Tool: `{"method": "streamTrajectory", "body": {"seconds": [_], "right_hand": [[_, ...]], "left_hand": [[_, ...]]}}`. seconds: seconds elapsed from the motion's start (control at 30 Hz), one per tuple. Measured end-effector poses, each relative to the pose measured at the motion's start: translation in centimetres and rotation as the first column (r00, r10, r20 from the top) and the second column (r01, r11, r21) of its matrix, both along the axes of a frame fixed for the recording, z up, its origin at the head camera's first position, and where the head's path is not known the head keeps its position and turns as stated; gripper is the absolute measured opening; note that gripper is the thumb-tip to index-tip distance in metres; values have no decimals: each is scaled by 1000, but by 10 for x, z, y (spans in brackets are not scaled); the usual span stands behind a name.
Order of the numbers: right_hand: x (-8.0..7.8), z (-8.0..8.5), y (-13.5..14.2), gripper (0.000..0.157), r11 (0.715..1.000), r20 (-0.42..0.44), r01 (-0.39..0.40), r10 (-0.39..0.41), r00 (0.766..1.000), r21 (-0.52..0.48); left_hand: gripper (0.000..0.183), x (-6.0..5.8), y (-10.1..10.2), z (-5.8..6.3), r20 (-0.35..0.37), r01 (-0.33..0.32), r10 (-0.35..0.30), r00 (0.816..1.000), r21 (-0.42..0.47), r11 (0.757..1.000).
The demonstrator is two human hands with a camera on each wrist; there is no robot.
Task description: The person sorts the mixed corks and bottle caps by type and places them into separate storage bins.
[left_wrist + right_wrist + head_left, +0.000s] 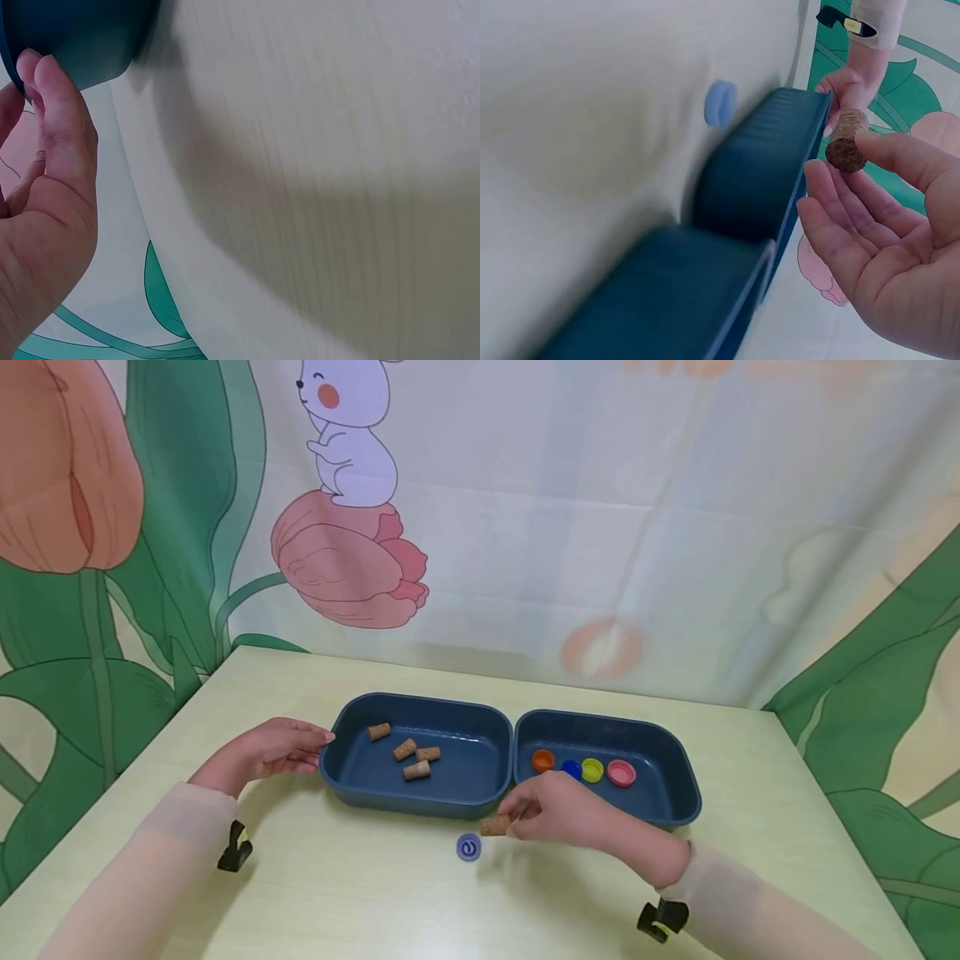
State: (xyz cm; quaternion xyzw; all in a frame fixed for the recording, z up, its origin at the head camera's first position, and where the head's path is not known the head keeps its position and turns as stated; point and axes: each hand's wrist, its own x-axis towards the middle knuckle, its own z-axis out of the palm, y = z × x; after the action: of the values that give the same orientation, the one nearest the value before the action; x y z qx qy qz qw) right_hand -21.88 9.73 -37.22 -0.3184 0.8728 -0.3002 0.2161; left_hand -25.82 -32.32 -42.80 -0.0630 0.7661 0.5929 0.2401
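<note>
My right hand [558,810] pinches a cork [495,826] between thumb and fingers, just in front of the place where two dark blue trays meet. The same cork [847,141] shows in the right wrist view, its end face turned to the camera. Beside it on the table lies a purple-blue bottle cap [468,847]. My left hand [288,747] holds the left end of the left tray [420,802] by its rim; in the left wrist view its fingertips touch the tray's outer wall [90,45]. Several corks [416,770] lie inside that tray.
The right tray [682,810] holds an orange cap [543,761], a blue cap [572,768], a yellow-green cap [592,770] and a pink cap [622,773]. Both trays stand side by side on a pale wooden table [360,893]. A printed curtain [525,527] hangs behind.
</note>
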Motion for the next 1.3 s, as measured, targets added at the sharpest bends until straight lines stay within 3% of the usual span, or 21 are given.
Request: {"method": "streamTrajectory", "body": {"seconds": [0.3, 0.73, 0.9, 1.3], "right_hand": [[-11, 25, 3, 20, 996, -132, -68, 75, 988, 61], [-24, 48, 2, 24, 994, -104, -58, 67, 992, 90], [-29, 54, -1, 24, 992, -115, -79, 90, 989, 100], [-40, 72, -9, 26, 993, -68, -47, 55, 996, 111]], "left_hand": [[41, -2, -2, -2, 4, -4, 4, 1000, 5, 1000], [42, 0, 1, 4, 8, -2, 2, 1000, 6, 1000], [41, 0, 1, 3, 11, -4, 4, 1000, 10, 1000], [34, 0, 0, 1, 13, -9, 8, 1000, 10, 1000]]}}
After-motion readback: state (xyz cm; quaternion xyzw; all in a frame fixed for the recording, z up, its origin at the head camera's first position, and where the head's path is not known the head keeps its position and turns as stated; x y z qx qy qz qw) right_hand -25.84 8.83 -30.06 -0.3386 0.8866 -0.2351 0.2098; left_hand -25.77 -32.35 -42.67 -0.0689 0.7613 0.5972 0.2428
